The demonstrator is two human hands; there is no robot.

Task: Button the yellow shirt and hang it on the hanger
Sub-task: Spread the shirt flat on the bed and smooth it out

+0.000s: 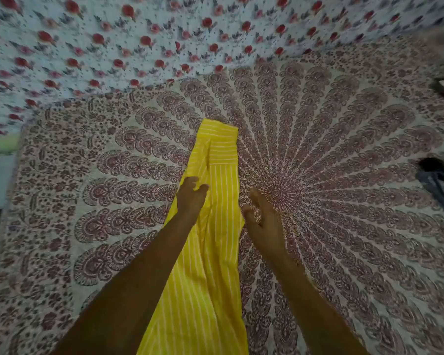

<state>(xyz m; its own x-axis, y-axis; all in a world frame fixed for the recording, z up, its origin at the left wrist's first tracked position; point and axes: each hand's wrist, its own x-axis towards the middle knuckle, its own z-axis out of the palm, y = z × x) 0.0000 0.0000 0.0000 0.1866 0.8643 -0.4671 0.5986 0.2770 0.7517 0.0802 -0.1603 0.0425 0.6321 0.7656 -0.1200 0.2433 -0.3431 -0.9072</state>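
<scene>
The shirt [215,226] is bright yellow with thin white stripes. The bedspread [344,175] under it is cream, printed with a maroon fan-shaped mandala. The far sheet [113,34] is white with red roses. The blurred item [438,178] on the right looks grey-black.

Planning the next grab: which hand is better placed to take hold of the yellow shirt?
Probably left: the left hand is over the yellow shirt, at a fold, while the right hand hovers open beside its edge, above the bedsheet.

I see a bed [344,252] under a mandala-print sheet [344,162]; yellow shirt [215,265] lies mid-bed, dark cloth [438,183] far right.
</scene>
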